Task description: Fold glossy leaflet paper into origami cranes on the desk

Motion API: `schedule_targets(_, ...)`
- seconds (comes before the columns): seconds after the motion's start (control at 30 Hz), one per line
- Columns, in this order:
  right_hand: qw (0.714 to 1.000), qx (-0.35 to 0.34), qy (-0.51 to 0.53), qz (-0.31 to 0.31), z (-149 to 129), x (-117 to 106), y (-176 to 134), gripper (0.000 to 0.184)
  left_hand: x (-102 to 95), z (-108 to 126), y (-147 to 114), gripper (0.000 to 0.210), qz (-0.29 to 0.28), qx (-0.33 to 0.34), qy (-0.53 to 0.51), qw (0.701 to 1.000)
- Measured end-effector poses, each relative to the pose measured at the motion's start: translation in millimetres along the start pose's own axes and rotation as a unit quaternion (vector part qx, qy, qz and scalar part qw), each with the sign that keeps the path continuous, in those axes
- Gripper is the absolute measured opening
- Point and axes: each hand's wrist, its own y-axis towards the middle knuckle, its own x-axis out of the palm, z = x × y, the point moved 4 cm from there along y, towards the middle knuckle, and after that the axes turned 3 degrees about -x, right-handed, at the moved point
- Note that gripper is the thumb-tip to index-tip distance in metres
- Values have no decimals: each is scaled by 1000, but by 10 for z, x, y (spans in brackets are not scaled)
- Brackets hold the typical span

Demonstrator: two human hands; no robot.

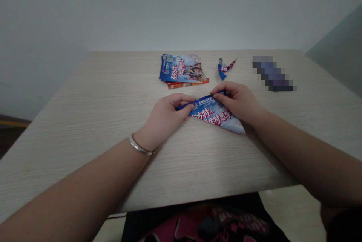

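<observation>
A blue and white printed flyer (212, 112), folded into a triangle with red lettering, is held just above the table between both hands. My left hand (169, 115) pinches its left corner between thumb and fingers. At the upper right edge, my right hand (237, 100) grips the paper with its thumb on top. The triangle's lowest point angles down to the right, below my right hand. Beyond my right hand stands a small folded paper crane (223, 70) made of similar blue, white and red paper.
A stack of flyers (182, 69), with orange ones underneath, lies toward the back of the pale wooden table (93, 121). At the back right is a dark, pixelated flat object (271, 74). A grey-white wall (181, 8) rises behind the table's far edge.
</observation>
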Motion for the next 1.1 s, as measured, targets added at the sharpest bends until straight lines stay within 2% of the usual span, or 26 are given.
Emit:
schedule_targets(0.13, 1000, -2, 16, 16, 14, -26, -12, 15, -18, 3, -3, 23, 17, 10, 10, 1000)
schedule_targets(0.3, 999, -11, 8, 53, 7, -81, -48, 11, -49, -9, -3, 21, 42, 6, -31, 999)
schedule_targets(0.5, 996, -1, -7, 93, 17, -126, -69, 8, -58, -63, -7, 17, 58, -63, -124, 989)
schedule_targets(0.63, 996, 24, 12, 90, 24, -113, -49, 8, -60, -124, 15, 14, 73, -80, -174, 979)
schedule_targets(0.8, 995, 46, 28, 84, 61, -115, -26, 10, -68, -127, 26, 15, 71, -70, -151, 984)
schedule_targets(1.1, 995, 27, 49, 86, 99, -141, -8, 12, -49, -47, -15, 9, 67, -85, -155, 982)
